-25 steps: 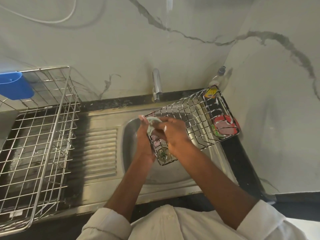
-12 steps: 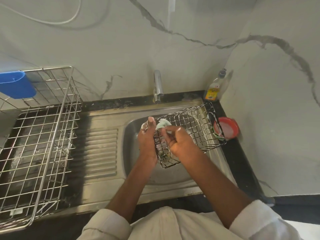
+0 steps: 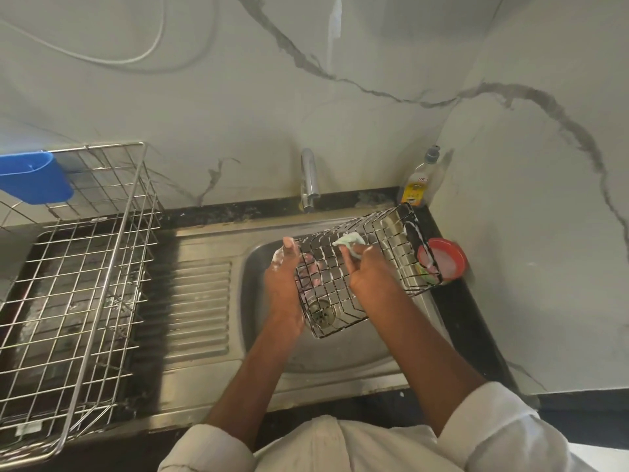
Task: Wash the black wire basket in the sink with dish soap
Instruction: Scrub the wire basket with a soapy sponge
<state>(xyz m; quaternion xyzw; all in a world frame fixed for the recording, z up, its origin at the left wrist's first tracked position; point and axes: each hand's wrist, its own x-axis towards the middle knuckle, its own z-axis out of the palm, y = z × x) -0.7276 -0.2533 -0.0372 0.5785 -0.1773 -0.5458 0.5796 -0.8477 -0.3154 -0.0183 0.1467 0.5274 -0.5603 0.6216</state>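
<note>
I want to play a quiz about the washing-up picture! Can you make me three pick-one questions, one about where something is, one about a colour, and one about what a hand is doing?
1. Where is the soap bottle?
A. In the corner behind the sink
B. Inside the big rack
C. On the floor

2. What colour is the holder hanging on the big rack?
A. Yellow
B. Blue
C. Pink

3. What is the right hand doing?
A. Turning the tap
B. Hanging idle
C. Rubbing a cloth on the basket

Answers:
1 A, it stands by the wall corner.
2 B, it is plainly blue.
3 C, its grip holds the pale cloth against the black wire basket.
</note>
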